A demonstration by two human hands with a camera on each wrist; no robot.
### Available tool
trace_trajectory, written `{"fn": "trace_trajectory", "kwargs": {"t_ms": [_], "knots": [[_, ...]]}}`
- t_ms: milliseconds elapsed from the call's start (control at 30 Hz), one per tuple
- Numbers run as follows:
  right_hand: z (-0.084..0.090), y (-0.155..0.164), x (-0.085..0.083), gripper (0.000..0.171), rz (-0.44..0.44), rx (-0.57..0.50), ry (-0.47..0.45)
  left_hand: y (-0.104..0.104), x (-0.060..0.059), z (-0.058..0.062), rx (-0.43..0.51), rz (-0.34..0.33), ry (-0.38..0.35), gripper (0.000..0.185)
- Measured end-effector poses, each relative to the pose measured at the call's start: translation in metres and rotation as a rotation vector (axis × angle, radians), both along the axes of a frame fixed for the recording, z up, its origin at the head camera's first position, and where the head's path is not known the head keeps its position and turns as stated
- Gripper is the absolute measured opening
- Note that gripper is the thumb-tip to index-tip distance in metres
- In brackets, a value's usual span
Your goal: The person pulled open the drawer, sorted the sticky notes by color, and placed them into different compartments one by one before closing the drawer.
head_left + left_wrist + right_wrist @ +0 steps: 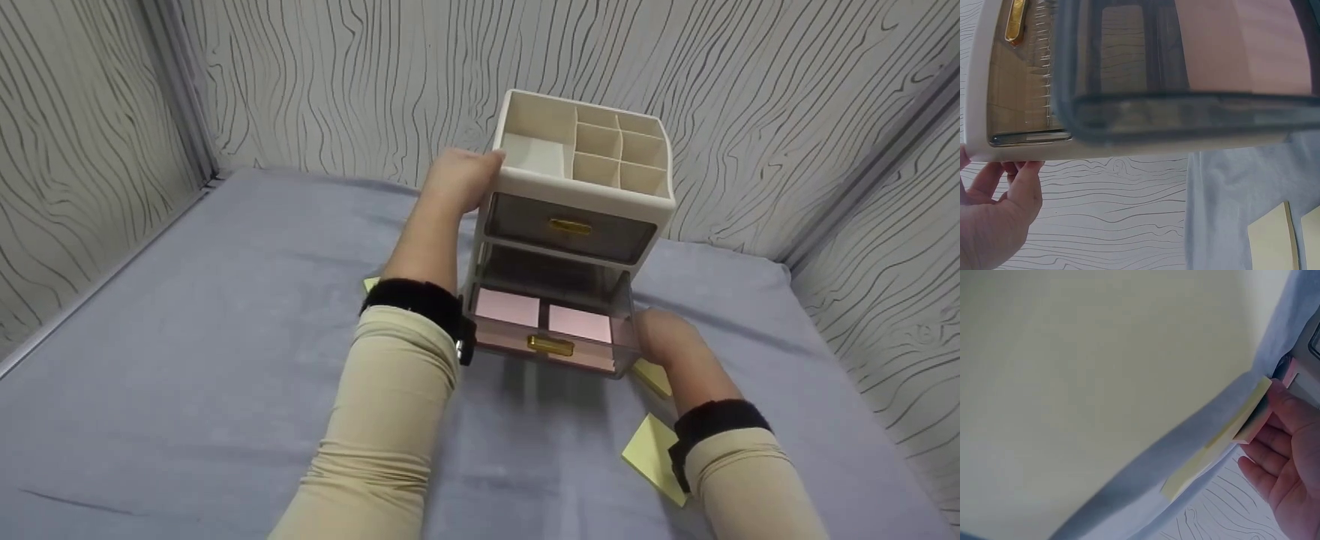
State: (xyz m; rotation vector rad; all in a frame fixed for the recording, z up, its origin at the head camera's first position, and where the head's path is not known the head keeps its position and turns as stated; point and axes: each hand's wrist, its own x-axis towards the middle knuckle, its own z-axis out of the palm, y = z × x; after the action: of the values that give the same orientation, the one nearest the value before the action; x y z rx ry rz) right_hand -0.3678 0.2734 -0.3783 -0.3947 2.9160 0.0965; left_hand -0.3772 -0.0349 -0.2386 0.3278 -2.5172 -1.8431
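Two hands work at a cream desktop organizer (pixel 581 195) standing on the grey cloth (pixel 187 360) near the back wall. The left hand (pixel 459 178) presses against the organizer's upper left side, fingers fairly straight and holding nothing. The lower drawer (pixel 551 334) is pulled out, smoky clear plastic with a gold handle (pixel 550 345), and two pink sticky-note pads (pixel 544 315) lie side by side inside it. The right hand (pixel 664 337) rests at the drawer's right front corner; whether its fingers grip anything I cannot tell. Yellow sticky-note pads (pixel 654 454) lie on the cloth just beside that wrist.
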Motion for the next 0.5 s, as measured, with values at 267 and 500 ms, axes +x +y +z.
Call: {"fn": "trace_trajectory", "kwargs": {"t_ms": [267, 500], "knots": [[0.002, 0.010, 0.000, 0.014, 0.136, -0.024, 0.189, 0.001, 0.000, 0.001, 0.013, 0.003, -0.006, 0.040], [0.011, 0.017, 0.002, 0.007, 0.145, -0.041, 0.291, 0.001, 0.001, 0.000, 0.011, 0.004, 0.002, 0.039]]}}
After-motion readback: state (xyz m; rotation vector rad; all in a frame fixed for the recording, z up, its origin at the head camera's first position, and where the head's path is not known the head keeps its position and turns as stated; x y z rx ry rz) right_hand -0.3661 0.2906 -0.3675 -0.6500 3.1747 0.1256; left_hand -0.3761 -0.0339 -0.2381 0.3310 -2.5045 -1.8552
